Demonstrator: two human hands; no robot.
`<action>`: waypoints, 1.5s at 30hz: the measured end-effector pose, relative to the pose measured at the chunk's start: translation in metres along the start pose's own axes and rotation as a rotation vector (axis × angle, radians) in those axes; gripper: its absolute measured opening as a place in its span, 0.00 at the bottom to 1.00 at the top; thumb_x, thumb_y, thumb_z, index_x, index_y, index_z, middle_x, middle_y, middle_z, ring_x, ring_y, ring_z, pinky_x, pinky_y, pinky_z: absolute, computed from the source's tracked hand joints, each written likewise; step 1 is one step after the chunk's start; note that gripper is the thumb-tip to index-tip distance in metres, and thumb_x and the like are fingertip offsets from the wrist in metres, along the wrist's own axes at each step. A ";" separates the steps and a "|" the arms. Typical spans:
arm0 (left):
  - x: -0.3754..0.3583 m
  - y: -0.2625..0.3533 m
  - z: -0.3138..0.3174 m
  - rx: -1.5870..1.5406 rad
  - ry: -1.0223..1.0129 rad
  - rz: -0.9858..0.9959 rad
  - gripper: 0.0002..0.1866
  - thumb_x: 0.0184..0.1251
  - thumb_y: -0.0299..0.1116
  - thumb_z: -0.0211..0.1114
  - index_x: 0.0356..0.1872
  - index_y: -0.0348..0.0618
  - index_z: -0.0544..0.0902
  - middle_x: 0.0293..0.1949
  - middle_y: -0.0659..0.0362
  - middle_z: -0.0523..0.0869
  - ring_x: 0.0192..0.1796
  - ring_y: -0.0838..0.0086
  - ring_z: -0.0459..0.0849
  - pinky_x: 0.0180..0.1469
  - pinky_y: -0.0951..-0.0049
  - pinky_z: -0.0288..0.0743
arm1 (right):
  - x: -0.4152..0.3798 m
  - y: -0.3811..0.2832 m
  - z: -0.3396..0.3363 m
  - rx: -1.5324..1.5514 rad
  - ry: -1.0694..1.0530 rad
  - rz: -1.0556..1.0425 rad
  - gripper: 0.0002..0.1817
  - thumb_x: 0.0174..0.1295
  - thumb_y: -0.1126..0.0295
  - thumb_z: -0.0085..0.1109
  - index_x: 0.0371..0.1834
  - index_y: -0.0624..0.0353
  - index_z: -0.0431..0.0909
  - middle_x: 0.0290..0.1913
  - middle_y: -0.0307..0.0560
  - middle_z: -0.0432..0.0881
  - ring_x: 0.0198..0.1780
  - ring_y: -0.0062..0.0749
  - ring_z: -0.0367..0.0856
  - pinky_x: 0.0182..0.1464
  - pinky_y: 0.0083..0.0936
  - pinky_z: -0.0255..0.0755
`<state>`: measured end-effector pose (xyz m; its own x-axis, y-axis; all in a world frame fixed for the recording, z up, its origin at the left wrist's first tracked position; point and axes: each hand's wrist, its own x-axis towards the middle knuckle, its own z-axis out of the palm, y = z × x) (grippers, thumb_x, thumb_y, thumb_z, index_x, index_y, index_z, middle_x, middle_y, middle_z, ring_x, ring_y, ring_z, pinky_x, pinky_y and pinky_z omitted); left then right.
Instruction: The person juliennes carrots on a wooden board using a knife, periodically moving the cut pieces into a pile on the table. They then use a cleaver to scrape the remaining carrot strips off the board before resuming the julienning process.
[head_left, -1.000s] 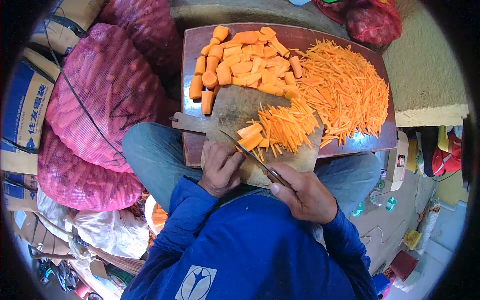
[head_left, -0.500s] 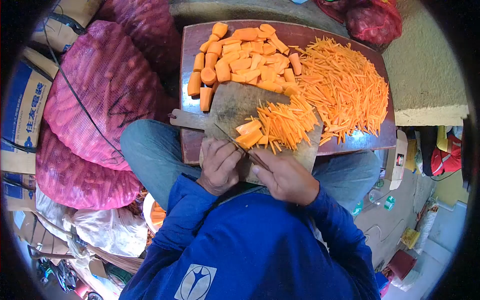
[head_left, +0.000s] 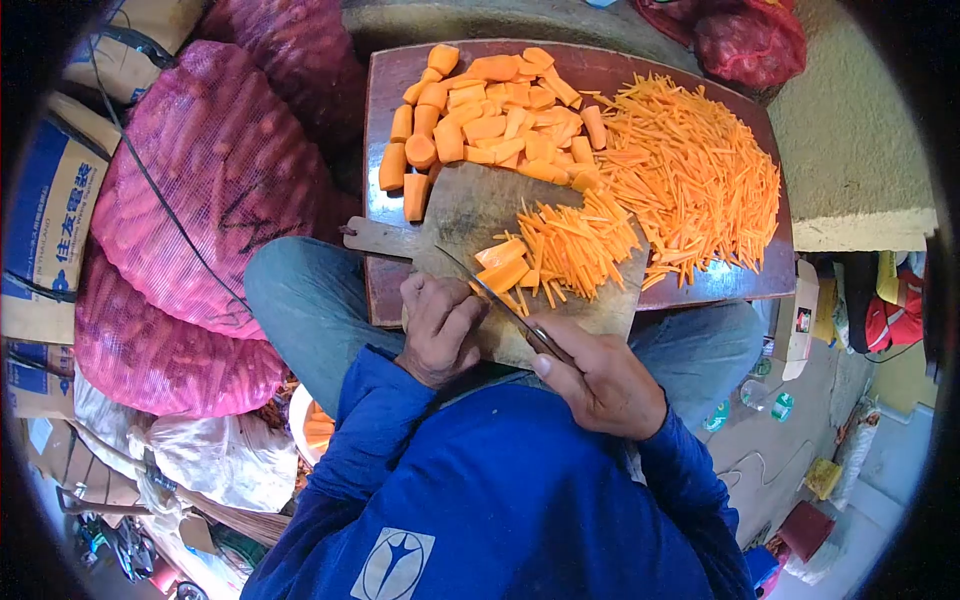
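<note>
My right hand (head_left: pixel 603 380) grips a knife (head_left: pixel 497 300) by its brown handle, the blade slanting up and left over the wooden cutting board (head_left: pixel 465 215). At the board's near left edge, my left hand (head_left: pixel 438 325) has its fingers curled down; whatever lies under them is hidden. Just beyond the blade sit a few thick carrot slices (head_left: pixel 503 268), touching a heap of carrot sticks (head_left: pixel 577 245) on the board. Behind the board are peeled carrot chunks (head_left: pixel 483 127), some standing upright, others sliced and stacked. A large pile of carrot strips (head_left: pixel 690 175) covers the right side.
The board rests on a dark red tabletop (head_left: pixel 383 225) across my knees. Pink mesh sacks of carrots (head_left: pixel 215 190) crowd the left, beside cardboard boxes (head_left: pixel 50 220). A red mesh bag (head_left: pixel 750 45) lies at the back right. A white container (head_left: pixel 303 425) with carrot pieces stands by my left leg.
My right hand and the knife have shifted right and toward me, opening a gap from my left hand. More of the blade now shows. My left hand has barely moved.
</note>
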<state>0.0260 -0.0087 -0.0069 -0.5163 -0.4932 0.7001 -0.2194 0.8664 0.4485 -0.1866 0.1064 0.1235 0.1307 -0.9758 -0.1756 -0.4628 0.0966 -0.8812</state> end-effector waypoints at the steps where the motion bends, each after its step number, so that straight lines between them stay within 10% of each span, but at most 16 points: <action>1: 0.000 0.000 0.000 0.005 0.002 -0.004 0.25 0.46 0.23 0.74 0.51 0.41 0.86 0.46 0.54 0.86 0.46 0.58 0.86 0.53 0.51 0.68 | -0.001 -0.001 0.000 0.000 -0.002 -0.003 0.21 0.81 0.65 0.60 0.71 0.60 0.75 0.49 0.70 0.89 0.49 0.71 0.89 0.51 0.55 0.83; 35: 0.001 0.000 -0.003 -0.020 0.032 -0.004 0.23 0.45 0.22 0.72 0.49 0.41 0.86 0.46 0.55 0.87 0.45 0.59 0.88 0.54 0.52 0.67 | 0.007 0.001 -0.005 0.059 0.020 0.041 0.18 0.81 0.66 0.59 0.68 0.62 0.76 0.47 0.69 0.88 0.50 0.71 0.89 0.50 0.54 0.82; 38: -0.003 -0.003 -0.005 -0.024 -0.024 0.010 0.23 0.57 0.40 0.70 0.52 0.39 0.86 0.46 0.51 0.86 0.46 0.55 0.87 0.56 0.48 0.69 | 0.003 0.003 -0.004 0.090 0.010 0.028 0.19 0.81 0.65 0.59 0.69 0.62 0.76 0.48 0.69 0.88 0.51 0.71 0.89 0.51 0.52 0.82; 40: 0.007 0.002 -0.007 -0.032 -0.002 -0.006 0.22 0.48 0.22 0.74 0.49 0.42 0.86 0.43 0.56 0.86 0.43 0.60 0.87 0.53 0.53 0.66 | 0.003 0.004 -0.003 0.103 0.010 0.007 0.19 0.81 0.65 0.59 0.70 0.62 0.77 0.48 0.69 0.89 0.51 0.70 0.89 0.51 0.52 0.83; 45: 0.004 0.003 -0.005 -0.002 0.013 0.000 0.21 0.50 0.22 0.75 0.48 0.43 0.86 0.42 0.56 0.85 0.43 0.60 0.87 0.52 0.53 0.66 | 0.003 0.001 -0.003 0.102 -0.008 0.006 0.20 0.80 0.66 0.61 0.70 0.62 0.77 0.47 0.67 0.89 0.49 0.68 0.91 0.51 0.51 0.83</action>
<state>0.0269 -0.0087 -0.0001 -0.5058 -0.4941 0.7072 -0.2179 0.8663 0.4494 -0.1896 0.1030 0.1235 0.1350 -0.9736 -0.1842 -0.3722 0.1225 -0.9200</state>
